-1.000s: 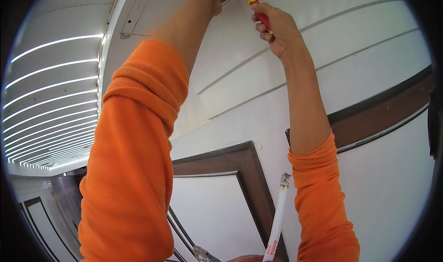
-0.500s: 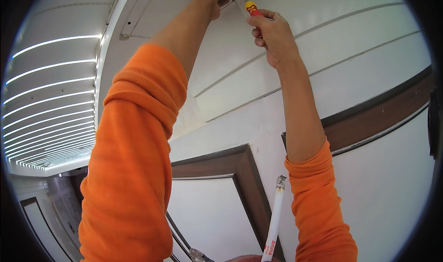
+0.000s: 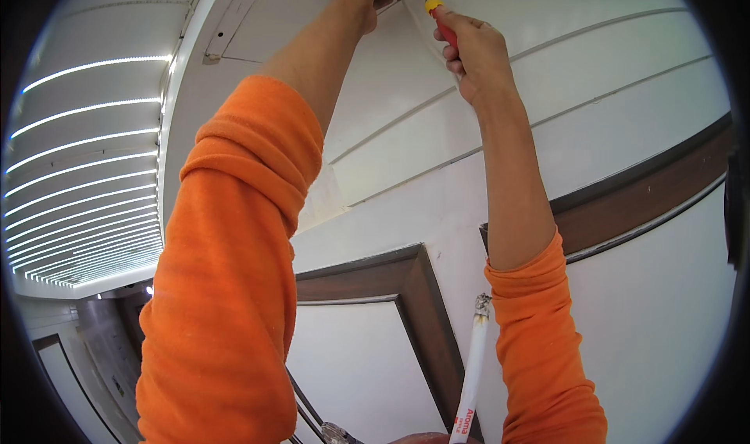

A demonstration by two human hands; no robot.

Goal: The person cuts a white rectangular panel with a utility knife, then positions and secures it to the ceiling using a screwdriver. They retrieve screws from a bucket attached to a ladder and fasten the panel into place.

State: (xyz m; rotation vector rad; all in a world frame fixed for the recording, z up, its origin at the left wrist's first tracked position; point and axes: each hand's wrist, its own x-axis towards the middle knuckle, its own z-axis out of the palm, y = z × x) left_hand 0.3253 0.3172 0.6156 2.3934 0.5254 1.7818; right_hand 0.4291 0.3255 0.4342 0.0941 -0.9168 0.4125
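My right hand (image 3: 478, 49) is closed around the handle of a red and yellow screwdriver (image 3: 446, 30). The thin metal shaft slants up and left to the white ceiling panel, at the picture's top edge. My left hand (image 3: 367, 5) reaches up beside that spot, partly cut off by the top edge. Two of its fingers show, stretched out and apart along the panel, and nothing is visible in them. Both forearms rise from rolled orange sleeves. A lit cigarette (image 3: 472, 366) with an ash tip juts up at the bottom, between the sleeves, held by neither hand.
White ceiling boards (image 3: 609, 61) with seams run overhead. Rows of bright light strips (image 3: 98, 100) line the ceiling at the left. Dark brown wooden frames (image 3: 428, 303) border white panels on the wall ahead. A corridor with a door (image 3: 70, 381) lies at the lower left.
My right hand has shifted slightly right with the screwdriver and turned, so the handle shows a different side. My left hand stays almost where it was.
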